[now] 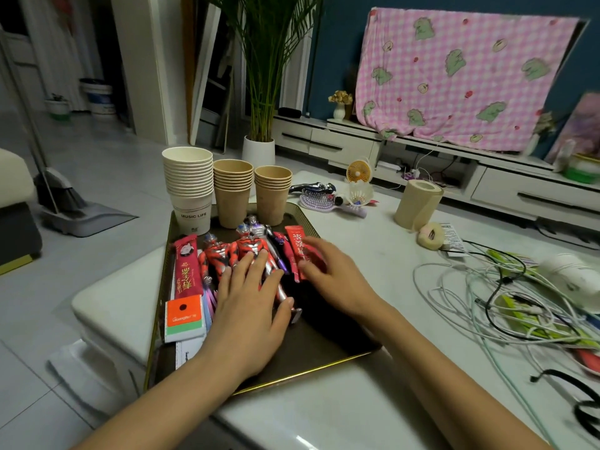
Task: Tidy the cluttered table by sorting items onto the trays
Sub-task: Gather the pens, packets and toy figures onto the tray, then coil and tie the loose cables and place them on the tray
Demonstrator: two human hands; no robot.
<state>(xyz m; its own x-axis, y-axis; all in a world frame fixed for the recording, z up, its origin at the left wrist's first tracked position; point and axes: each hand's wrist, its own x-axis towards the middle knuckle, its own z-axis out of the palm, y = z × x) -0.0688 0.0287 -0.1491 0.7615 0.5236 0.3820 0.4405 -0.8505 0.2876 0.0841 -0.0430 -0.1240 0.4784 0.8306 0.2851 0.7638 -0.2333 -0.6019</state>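
Three cup stacks (232, 193), toy figures (220, 254) and packets (186, 264) already sit on the tray (324, 352). Left hand (250, 310) lies flat on the figures; right hand (337, 277) rests released fingers on a red packet (297, 241). Cables (470, 293) at three o'clock and hairbrush (319, 201) at one lie unsorted on the surface.
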